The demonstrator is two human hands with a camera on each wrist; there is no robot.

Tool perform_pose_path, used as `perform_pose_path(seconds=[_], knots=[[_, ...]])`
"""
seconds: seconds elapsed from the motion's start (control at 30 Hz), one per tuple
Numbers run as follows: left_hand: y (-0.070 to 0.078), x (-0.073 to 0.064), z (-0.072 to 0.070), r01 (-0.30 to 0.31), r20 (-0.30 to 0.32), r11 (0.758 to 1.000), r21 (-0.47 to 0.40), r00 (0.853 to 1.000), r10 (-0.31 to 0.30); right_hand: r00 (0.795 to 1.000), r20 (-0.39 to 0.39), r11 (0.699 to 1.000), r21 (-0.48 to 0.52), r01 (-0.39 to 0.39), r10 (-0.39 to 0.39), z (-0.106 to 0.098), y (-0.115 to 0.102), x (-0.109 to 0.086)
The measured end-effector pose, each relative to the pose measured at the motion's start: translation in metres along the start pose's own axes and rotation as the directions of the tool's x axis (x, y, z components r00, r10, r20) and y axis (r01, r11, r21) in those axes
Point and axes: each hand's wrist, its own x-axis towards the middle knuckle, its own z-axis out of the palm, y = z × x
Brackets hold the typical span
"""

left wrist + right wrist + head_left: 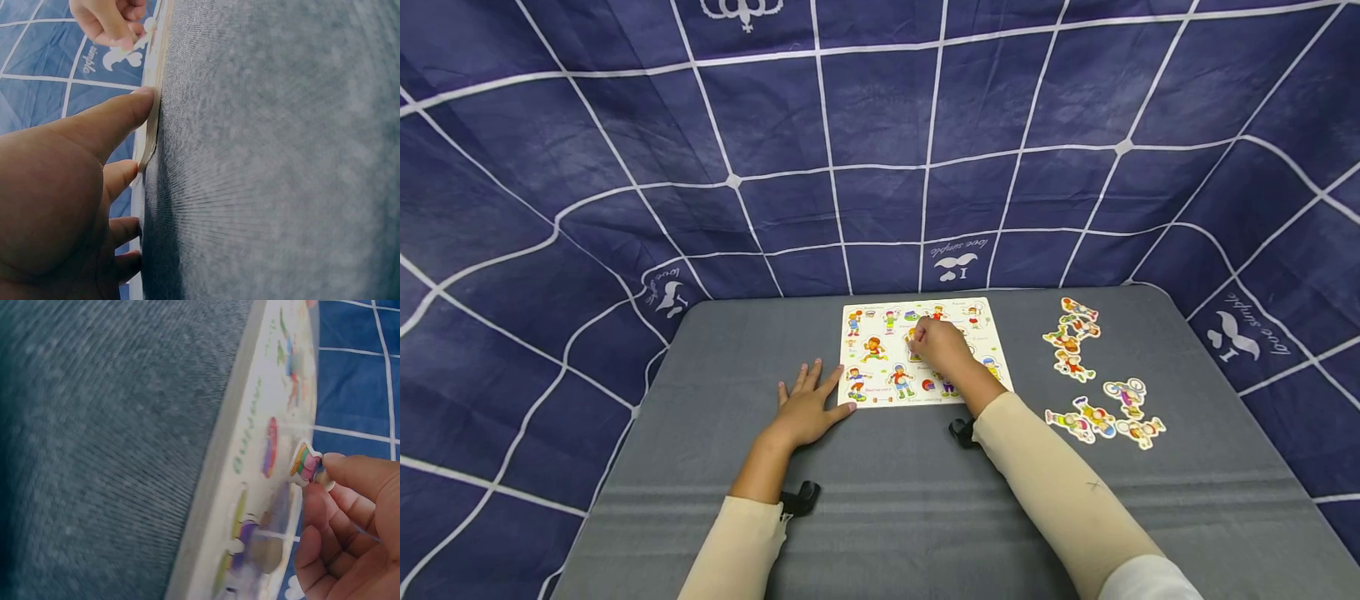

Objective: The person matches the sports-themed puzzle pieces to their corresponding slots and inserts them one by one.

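A white puzzle board (880,398) printed with small sports figures lies flat on the grey table. Over its middle, my right hand (944,346) pinches a small figure-shaped puzzle piece (306,464) between thumb and fingertips. In the right wrist view the piece is tilted, close over the board, and shows pink, green and yellow. My left hand (807,411) rests with spread, straight fingers on the table at the board's left edge. Its thumb (142,103) touches the board's near left corner.
Several loose puzzle pieces (1073,367) form a group right of the board, and more pieces (1095,417) lie nearer on the right. A blue cloth (880,200) with white lines hangs behind and beside the grey table (895,492). Black straps with mounts sit at both wrists.
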Motion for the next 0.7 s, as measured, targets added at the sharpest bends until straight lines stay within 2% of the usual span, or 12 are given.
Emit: perform_pose_path(seconds=[0.33, 0.7], knots=[[0.0008, -0.0016, -0.0013, -0.001, -0.003, 1.000, 0.002, 1.000, 0.001, 0.994, 0.108, 0.999, -0.035, -0.028, 0.032, 0.0051, -0.0029, 0.0052], [0.0009, -0.0024, -0.0015, -0.005, -0.007, 1.000, -0.007, 1.000, 0.005, 0.991, 0.122, 0.998, -0.050, -0.040, 0.046, 0.0084, -0.0008, 0.0086]])
